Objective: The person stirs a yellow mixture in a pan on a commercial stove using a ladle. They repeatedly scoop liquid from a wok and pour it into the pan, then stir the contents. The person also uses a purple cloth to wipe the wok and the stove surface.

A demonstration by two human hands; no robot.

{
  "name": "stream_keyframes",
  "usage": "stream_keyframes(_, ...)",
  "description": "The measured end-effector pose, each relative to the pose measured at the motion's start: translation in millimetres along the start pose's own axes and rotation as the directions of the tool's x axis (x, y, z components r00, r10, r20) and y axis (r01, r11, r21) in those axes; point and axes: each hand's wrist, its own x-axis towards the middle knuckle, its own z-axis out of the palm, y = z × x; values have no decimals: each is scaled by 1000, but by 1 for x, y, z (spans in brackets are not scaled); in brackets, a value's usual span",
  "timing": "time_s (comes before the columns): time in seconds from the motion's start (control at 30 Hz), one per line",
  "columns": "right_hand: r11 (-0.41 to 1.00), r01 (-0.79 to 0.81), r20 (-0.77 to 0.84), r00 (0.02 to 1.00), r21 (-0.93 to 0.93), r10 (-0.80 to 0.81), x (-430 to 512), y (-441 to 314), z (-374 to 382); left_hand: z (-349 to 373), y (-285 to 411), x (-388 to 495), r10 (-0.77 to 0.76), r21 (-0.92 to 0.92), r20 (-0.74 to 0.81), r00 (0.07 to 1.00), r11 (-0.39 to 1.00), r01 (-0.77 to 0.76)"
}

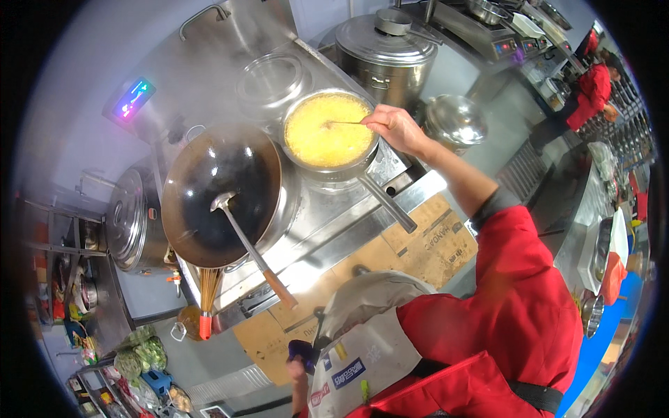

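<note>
My right hand (393, 127) grips the end of a thin utensil (347, 123), whose other end dips into bubbling yellow liquid (319, 141) in a long-handled metal pan (388, 204). Left of the pan, a large wok (177, 230) stands tilted on the stove with dark contents or a dark surface. A metal ladle with a wooden handle (280, 289) rests across its rim. Low in the view, my left hand (298, 370) is beside my white apron, next to a purple cloth-like item (301, 351); its fingers are partly hidden. A bamboo brush (209, 292) with a red end is below the wok.
Behind the pan stands a lidded steel pot (384, 65) with a small pan on top. Another lidded pot (130, 219) is left of the wok. A round metal lid (456, 120) sits beyond my forearm. Flattened cardboard (434, 235) covers floor. A person in red (590, 94) stands far right.
</note>
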Motion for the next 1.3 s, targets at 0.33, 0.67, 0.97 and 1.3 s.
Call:
stream_keyframes(0.33,986,98,92,992,-133,-86,35,35,15,14,50,-31,148,146,-66,987,980,-137)
stream_keyframes(0.67,968,29,225,974,-251,29,24,69,29,15,27,-38,-210,-1,-151,966,977,213)
stream_keyframes(0.97,952,-303,92,950,45,298,9,78,25,29,31,-27,335,302,-170,927,913,-275)
stream_keyframes(1.3,438,-653,269,699,618,662,-10,51,-4,17,59,-31,-52,-21,-24,998,998,52)
